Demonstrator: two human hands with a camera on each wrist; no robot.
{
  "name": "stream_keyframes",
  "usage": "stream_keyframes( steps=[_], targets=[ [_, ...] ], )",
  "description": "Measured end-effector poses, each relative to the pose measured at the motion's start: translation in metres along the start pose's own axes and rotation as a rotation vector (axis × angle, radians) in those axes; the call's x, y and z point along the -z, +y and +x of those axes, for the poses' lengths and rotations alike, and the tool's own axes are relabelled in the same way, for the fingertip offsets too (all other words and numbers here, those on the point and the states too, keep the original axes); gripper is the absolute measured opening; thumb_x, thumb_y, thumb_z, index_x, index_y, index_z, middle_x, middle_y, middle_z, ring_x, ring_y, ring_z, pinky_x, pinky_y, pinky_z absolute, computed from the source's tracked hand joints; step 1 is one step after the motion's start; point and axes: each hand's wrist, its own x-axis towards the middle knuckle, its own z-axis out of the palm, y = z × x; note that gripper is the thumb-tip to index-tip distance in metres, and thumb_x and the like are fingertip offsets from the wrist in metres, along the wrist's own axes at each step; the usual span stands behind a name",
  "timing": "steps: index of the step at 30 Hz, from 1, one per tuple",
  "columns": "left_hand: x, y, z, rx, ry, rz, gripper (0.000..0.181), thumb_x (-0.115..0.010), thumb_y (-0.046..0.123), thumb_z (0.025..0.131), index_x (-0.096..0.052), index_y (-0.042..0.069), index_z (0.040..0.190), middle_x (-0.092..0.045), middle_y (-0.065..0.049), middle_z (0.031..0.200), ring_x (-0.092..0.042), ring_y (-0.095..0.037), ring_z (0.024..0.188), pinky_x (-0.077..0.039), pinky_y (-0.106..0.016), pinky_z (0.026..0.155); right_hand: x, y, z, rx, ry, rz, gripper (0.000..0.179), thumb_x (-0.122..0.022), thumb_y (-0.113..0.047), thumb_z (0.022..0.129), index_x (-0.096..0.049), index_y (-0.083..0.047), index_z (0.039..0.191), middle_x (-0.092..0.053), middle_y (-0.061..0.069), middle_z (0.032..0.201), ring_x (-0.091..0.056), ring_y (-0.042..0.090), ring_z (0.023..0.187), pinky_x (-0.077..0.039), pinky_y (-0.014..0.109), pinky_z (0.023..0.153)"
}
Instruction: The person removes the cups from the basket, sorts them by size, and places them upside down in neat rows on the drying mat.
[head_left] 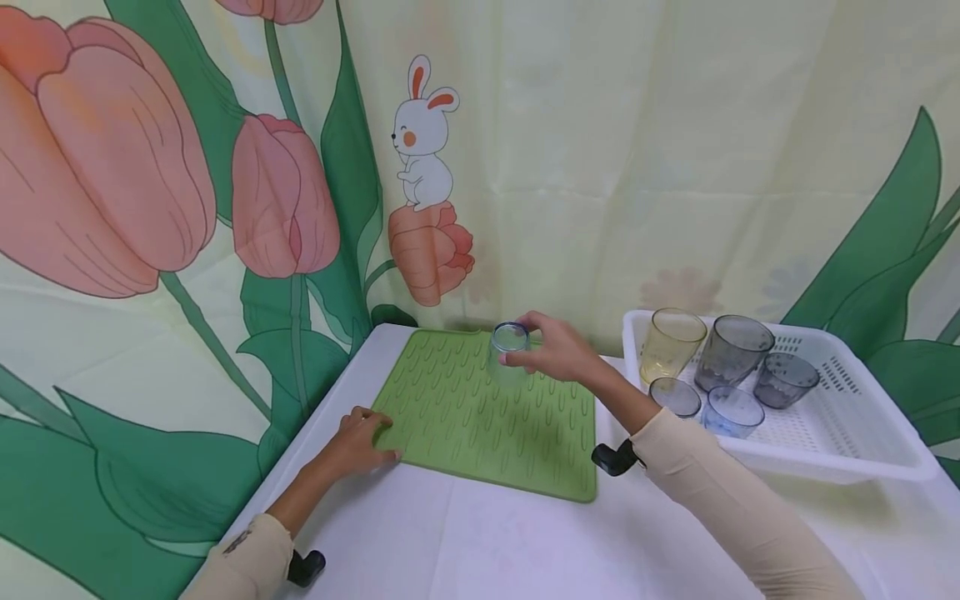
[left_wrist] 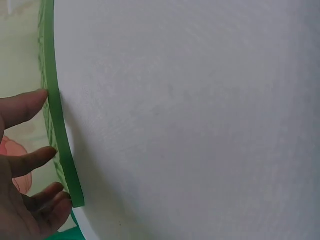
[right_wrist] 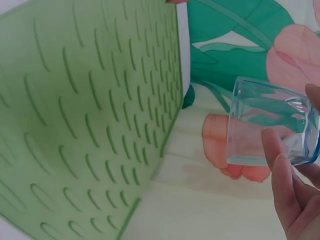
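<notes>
My right hand (head_left: 551,348) grips a small clear glass with a blue ring (head_left: 510,343) between thumb and fingers. It holds the glass above the far part of a green ridged mat (head_left: 480,417), with the blue-ringed end up. Close by in the right wrist view, the glass (right_wrist: 267,122) is see-through and has nothing in it. My left hand (head_left: 362,442) rests at the mat's near left corner, fingers spread. Its fingertips touch the mat's edge (left_wrist: 59,130) in the left wrist view.
A white plastic basket (head_left: 862,417) stands right of the mat, holding several glasses: a tall yellow one (head_left: 672,346), grey ones such as the tall one (head_left: 735,354), and a light blue one (head_left: 733,412). Behind the white-covered table (head_left: 480,542) hangs a printed curtain (head_left: 600,167).
</notes>
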Motion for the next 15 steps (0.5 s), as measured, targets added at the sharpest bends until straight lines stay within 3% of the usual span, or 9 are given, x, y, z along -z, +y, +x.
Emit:
stream_keyframes(
  steps=[9, 15],
  targets=[
    [0.002, -0.006, -0.002, 0.04, 0.003, 0.04, 0.06, -0.083, 0.035, 0.078, -0.064, 0.007, 0.128, -0.045, -0.027, 0.134, -0.044, -0.039, 0.115, -0.047, -0.05, 0.084, -0.012, -0.002, 0.032, -0.015, -0.004, 0.025, 0.061, -0.082, -0.037, 0.081, -0.056, -0.008, 0.128, -0.061, 0.011, 0.124, -0.071, 0.021, 0.071, -0.053, 0.032, 0.069],
    [0.004, -0.008, -0.003, 0.034, -0.007, 0.012, 0.058, -0.082, 0.032, 0.08, -0.062, 0.006, 0.127, -0.043, -0.029, 0.134, -0.045, -0.041, 0.112, -0.049, -0.052, 0.081, -0.021, 0.003, 0.051, -0.03, -0.017, 0.078, 0.063, -0.083, -0.031, 0.083, -0.054, -0.004, 0.132, -0.06, 0.014, 0.125, -0.072, 0.024, 0.074, -0.059, 0.039, 0.074]
  ],
)
